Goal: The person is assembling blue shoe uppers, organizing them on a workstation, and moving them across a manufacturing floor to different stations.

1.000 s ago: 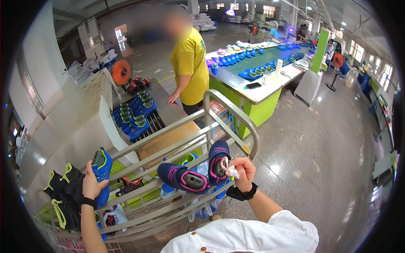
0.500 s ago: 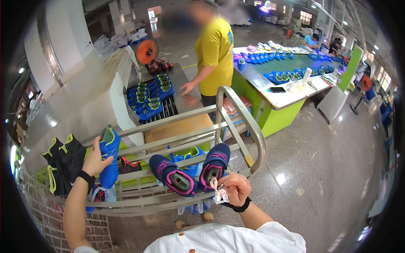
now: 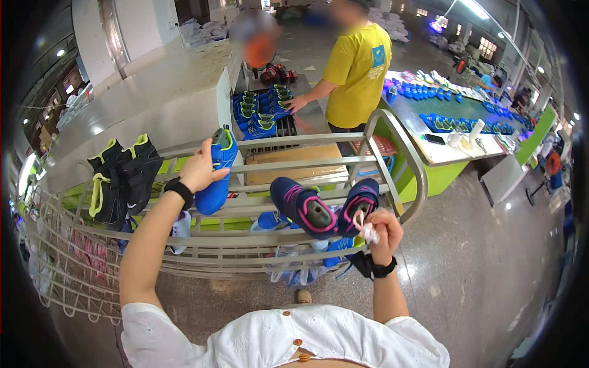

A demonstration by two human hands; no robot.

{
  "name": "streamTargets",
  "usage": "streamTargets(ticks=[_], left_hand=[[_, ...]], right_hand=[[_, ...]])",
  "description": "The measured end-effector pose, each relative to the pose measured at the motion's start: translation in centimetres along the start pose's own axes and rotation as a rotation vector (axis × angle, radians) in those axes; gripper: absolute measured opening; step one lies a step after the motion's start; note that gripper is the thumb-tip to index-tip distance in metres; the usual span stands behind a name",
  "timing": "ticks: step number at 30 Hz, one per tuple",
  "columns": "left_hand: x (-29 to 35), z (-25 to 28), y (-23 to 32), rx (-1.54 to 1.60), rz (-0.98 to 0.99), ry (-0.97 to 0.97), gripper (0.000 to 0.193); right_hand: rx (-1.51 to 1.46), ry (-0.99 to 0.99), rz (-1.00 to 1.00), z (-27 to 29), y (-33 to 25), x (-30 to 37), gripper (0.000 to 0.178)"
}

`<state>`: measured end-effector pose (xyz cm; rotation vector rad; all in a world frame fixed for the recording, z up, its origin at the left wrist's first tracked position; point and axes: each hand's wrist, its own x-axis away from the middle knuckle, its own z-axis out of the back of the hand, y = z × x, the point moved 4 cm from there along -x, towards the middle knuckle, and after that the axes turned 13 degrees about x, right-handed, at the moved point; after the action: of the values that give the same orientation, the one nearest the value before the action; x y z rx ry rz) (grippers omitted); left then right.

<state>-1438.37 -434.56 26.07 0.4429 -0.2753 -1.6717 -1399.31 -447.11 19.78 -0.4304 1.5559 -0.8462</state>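
My left hand [image 3: 199, 170] is closed around a blue shoe [image 3: 215, 195] with a lime-edged opening, held toe-down over the rack's rails. In my right hand [image 3: 385, 232], the fingers are pinched on a small bundle of white and pinkish ties [image 3: 369, 233]. Right beside it, two navy shoes with pink trim, the left one [image 3: 300, 205] and the right one [image 3: 362, 197], rest on the metal rack [image 3: 419, 178]. Black shoes with lime lining [image 3: 129, 175] stand on the rack to the left of my left hand. A black strap-like piece [image 3: 362, 262] hangs by my right wrist.
Across the rack, a person in a yellow shirt [image 3: 353, 67] stands by rows of blue shoes [image 3: 261, 110] on rollers. A green-sided table [image 3: 414, 175] at right bears more shoes, a phone and a white bottle. Other shoes sit on lower rails.
The view has swung, so the rack and both my hands appear farther right and higher. The co-worker's hand has reached the blue shoes. I keep hold of the blue shoe and the ties.
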Motion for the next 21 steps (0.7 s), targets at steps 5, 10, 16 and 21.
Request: streamTargets(ticks=[5, 10, 16, 21], left_hand=[[-0.4, -0.5, -0.2, -0.057, 0.003, 0.024, 0.087], [-1.2, -0.7, 0.7, -0.084, -0.081, 0.059, 0.083], [-3.0, -1.4, -4.1, -0.111, -0.161, 0.099, 0.087], [-4.1, -1.8, -3.7, -0.070, -0.283, 0.190, 0.078]], right_hand=[[-0.272, 0.118, -0.216, 1.2, 1.8, 0.6, 0.008], [-0.487, 0.280, -0.281, 3.3, 2.5, 2.2, 0.015], [0.330, 0.234, -0.890, 3.3, 2.6, 21.4, 0.015], [0.950, -1.277, -1.640, 10.9, -2.4, 54.3, 0.032]])
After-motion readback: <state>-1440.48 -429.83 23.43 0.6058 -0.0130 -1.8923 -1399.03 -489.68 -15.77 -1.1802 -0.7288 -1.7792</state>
